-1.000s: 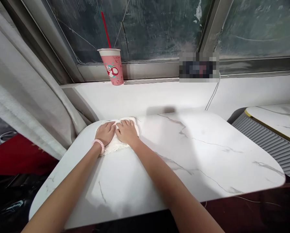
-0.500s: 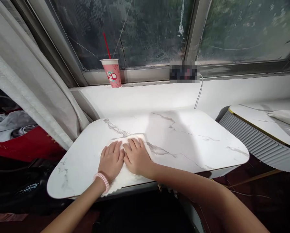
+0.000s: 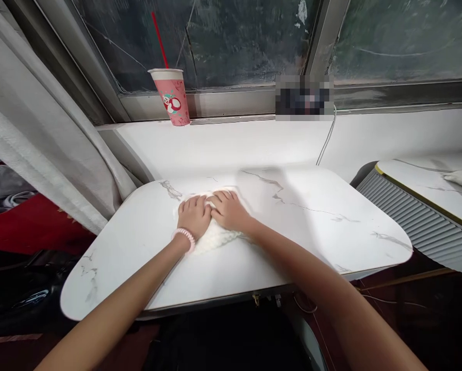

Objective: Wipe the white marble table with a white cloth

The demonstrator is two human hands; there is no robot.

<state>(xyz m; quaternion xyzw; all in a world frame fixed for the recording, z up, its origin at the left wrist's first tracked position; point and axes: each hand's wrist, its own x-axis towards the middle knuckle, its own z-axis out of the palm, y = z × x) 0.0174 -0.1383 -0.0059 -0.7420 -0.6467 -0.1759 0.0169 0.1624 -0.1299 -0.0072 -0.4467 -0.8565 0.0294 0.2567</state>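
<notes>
A white cloth (image 3: pixel 219 235) lies spread on the white marble-patterned tabletop (image 3: pixel 308 226), left of its middle. My left hand (image 3: pixel 195 215) rests flat on the cloth's left part, fingers stretched out, with a pink coil band (image 3: pixel 185 238) at the wrist. Beside it, my right hand (image 3: pixel 230 211) presses flat on the cloth's upper right part, fingers extended toward the left. Both hands are open, their thumbs close together. Much of the cloth is hidden under them.
A pink paper cup (image 3: pixel 172 100) with a red straw stands on the window sill. A blurred-out object (image 3: pixel 303 99) with a white cable (image 3: pixel 327 136) is further right. A grey curtain (image 3: pixel 41 113) hangs at the left. Another marble-topped cabinet (image 3: pixel 412 180) stands at the right.
Both hands have pushed the cloth away from the table's near edge, toward the window and slightly right. The view has also shifted a little.
</notes>
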